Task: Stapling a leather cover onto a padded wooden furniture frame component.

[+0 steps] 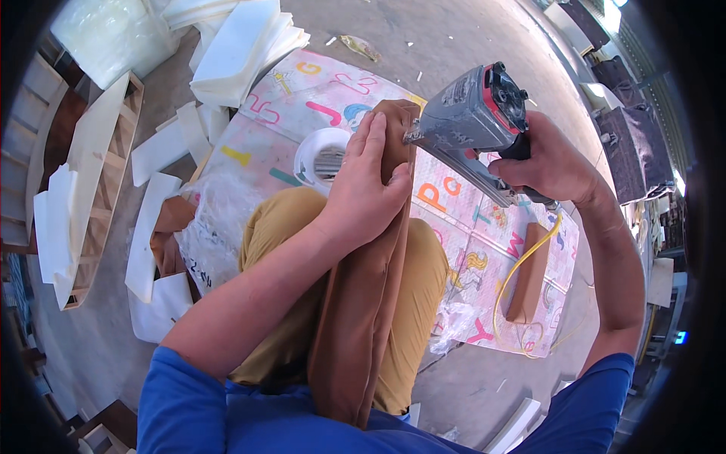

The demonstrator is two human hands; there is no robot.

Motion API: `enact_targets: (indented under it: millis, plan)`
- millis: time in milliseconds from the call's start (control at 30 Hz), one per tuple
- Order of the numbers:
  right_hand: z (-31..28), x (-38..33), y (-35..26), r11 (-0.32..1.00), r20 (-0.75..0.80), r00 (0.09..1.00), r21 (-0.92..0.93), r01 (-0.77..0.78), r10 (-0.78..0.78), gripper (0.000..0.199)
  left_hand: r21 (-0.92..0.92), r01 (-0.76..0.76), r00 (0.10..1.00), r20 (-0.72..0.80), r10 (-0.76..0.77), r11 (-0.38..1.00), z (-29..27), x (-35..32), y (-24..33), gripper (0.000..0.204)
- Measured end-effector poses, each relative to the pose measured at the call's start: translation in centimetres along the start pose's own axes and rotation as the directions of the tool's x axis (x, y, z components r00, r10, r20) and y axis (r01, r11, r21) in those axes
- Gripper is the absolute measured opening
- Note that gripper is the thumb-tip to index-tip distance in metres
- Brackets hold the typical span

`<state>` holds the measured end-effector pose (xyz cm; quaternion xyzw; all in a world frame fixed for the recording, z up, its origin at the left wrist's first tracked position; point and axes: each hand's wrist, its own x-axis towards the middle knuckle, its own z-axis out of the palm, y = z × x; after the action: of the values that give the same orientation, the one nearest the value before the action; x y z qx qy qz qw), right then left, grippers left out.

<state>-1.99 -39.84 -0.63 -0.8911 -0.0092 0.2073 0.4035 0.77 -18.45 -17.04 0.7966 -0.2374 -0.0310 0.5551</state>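
A long padded piece [363,318] covered in brown upholstery lies lengthwise over my lap, its far end raised in front of my knees. My left hand [370,174] rests flat on its upper part, fingers stretched toward the far end and thumb apart. My right hand [556,163] is wrapped round the handle of a grey air stapler [465,113]. The stapler's nose meets the right edge of the brown piece near its far end. From the handle's base runs a yellow air hose [525,253]. Beside my left hand stands a white round tub [306,155] with metal strips, likely staples, inside.
A colourful letter-printed foam mat [446,219] covers the floor around me. On its right lies a second brown padded piece [529,276]. White foam sheets [242,53], clear plastic wrap [219,227] and a wooden frame [106,181] are at the left. Dark covered goods [639,147] stand far right.
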Motion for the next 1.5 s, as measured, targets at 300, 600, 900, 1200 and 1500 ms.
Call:
enact_targets:
  millis: [300, 600, 900, 1200, 1500]
  plan:
    - [-0.1, -0.3, -1.1, 0.995, -0.012, 0.999, -0.09, -0.033, 0.033, 0.031, 0.0, 0.014, 1.0, -0.001, -0.014, 1.0, -0.1, -0.1, 0.3, 0.077]
    - [0.0, 0.1, -0.7, 0.996, 0.027, 0.998, -0.077, -0.046, 0.048, 0.035, 0.018, 0.028, 1.0, 0.013, -0.028, 0.999, 0.1, -0.1, 0.1, 0.077]
    - [-0.2, 0.6, 0.5, 0.999, 0.006, 1.0, -0.048, -0.02, 0.02, 0.028, 0.009, 0.028, 0.999, 0.043, -0.028, 1.0, 0.0, -0.2, 0.0, 0.084]
    - [0.1, -2.7, 1.1, 1.0, -0.095, 0.995, 0.01, 0.017, -0.016, 0.032, 0.02, 0.025, 0.998, 0.05, -0.026, 0.999, 0.1, -0.3, 0.7, 0.089]
    - [1.1, -2.5, 2.4, 0.994, -0.002, 0.994, -0.007, 0.109, -0.109, 0.03, 0.087, 0.026, 0.998, 0.062, -0.031, 0.996, 0.2, -0.2, 0.9, 0.092]
